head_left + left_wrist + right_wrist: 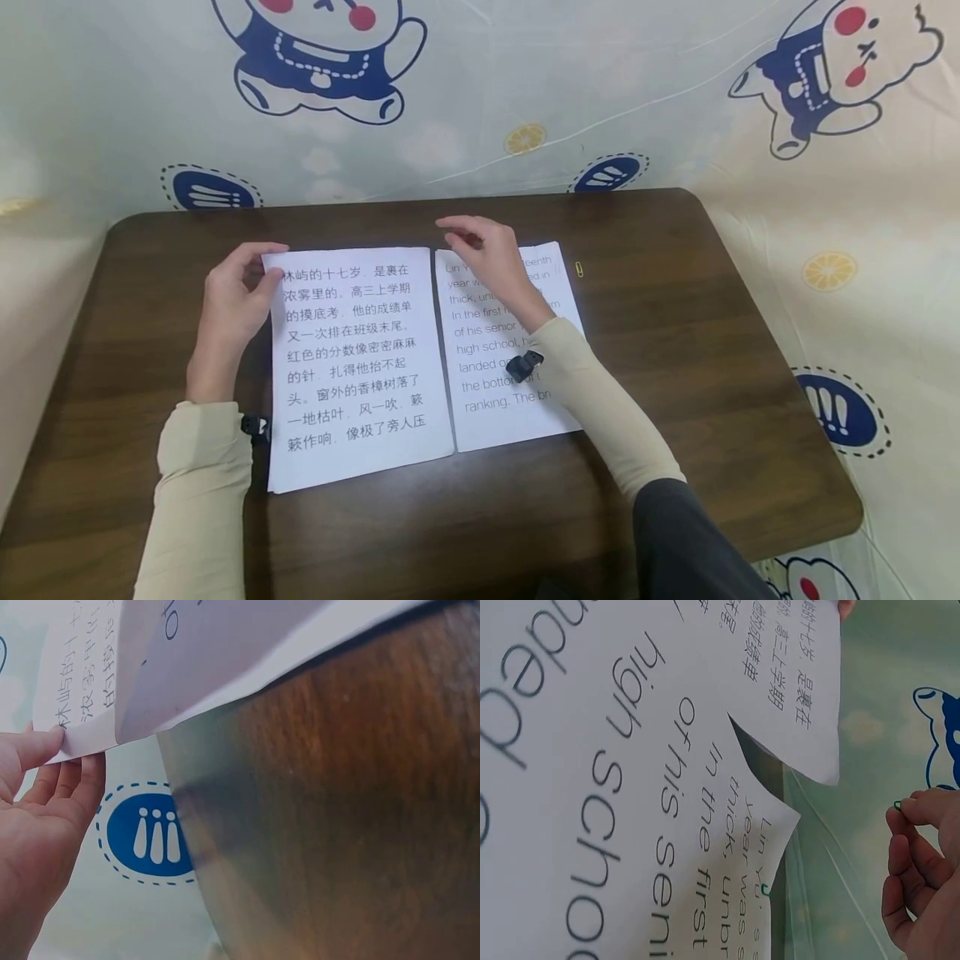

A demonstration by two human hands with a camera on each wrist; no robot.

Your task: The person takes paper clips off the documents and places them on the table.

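My left hand [234,304] pinches the upper left corner of a white sheet with Chinese text [348,358], thumb on top and fingers beneath in the left wrist view. Above the upper edge of a second sheet, printed in English [495,375], hovers my right hand [487,254]. Between its thumb and index finger, the right wrist view shows the end of a small green paper clip [898,804]; the rest is hidden by the fingers. A green loop [765,889], like a clip's end, sits at the English sheet's top edge.
A yellow paper clip [579,269] lies on the brown wooden table [697,400], just right of the English sheet. The two sheets lie side by side with a narrow gap. Behind the table hangs a pale cloth [480,92] with cartoon prints.
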